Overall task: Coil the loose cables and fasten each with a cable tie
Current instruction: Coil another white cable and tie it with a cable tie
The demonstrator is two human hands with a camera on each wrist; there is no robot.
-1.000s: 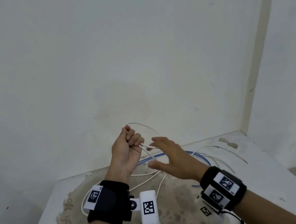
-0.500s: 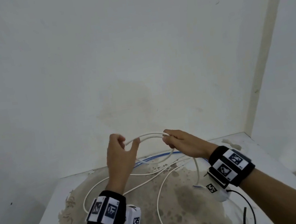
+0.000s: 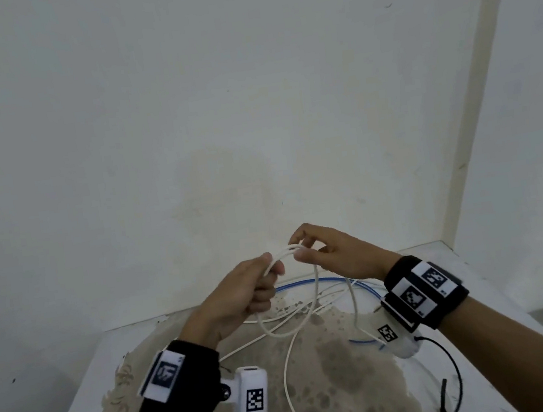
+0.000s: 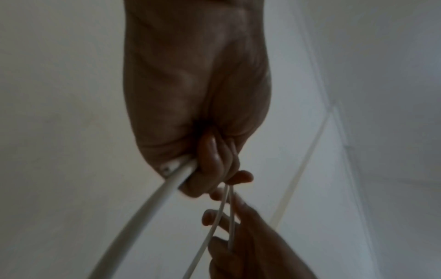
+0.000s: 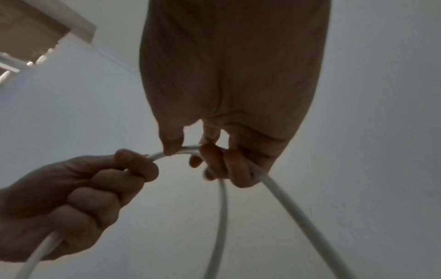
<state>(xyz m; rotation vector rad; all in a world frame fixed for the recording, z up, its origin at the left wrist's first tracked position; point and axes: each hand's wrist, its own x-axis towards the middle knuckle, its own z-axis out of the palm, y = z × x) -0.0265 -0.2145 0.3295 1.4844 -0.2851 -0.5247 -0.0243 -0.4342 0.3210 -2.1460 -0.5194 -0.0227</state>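
Head view: left hand, right hand grip white cable above table.

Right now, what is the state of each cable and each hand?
Thin white cable: partly coiled, loop hanging between the hands, rest loose on the table.
Thin blue cable: loose on the table, untouched.
Left hand: grips the white loops.
Right hand: pinches the white cable.
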